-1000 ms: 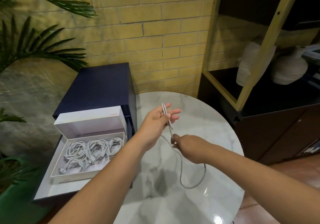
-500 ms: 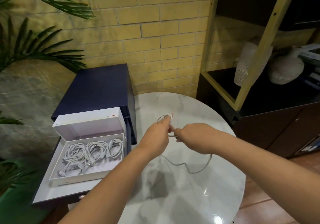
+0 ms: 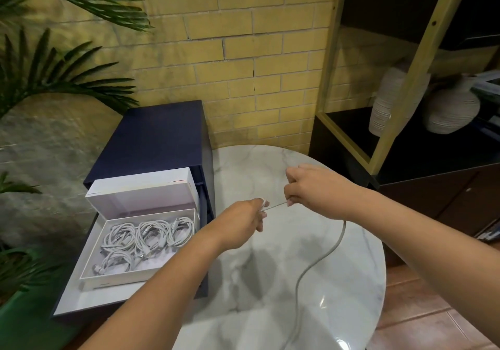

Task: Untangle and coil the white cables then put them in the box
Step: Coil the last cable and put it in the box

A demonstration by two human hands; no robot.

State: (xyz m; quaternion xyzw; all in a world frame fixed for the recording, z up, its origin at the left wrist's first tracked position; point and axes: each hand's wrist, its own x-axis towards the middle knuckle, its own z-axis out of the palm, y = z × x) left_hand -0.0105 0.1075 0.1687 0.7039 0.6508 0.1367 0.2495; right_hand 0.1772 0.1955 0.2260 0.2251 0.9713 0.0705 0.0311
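Over the table (image 3: 338, 309), the left hand (image 3: 243, 218) and right hand (image 3: 313, 190) pinch one cable (image 3: 331, 249), its tail trailing down. Four coils (image 3: 146, 237) already lie in the box (image 3: 89, 249); this one's coil looks barely begun.

A yellow brick wall (image 3: 243, 51) runs across the far side. Palm fronds (image 3: 54, 79) hang at left above a green pot (image 3: 16, 320). A navy drawer cabinet (image 3: 157, 135) stands beside a round marble table (image 3: 351, 282). At right, a dark gold-framed shelf unit (image 3: 405, 79) holds two ribbed pale vases (image 3: 451, 111) over a reddish tile floor (image 3: 422, 317).
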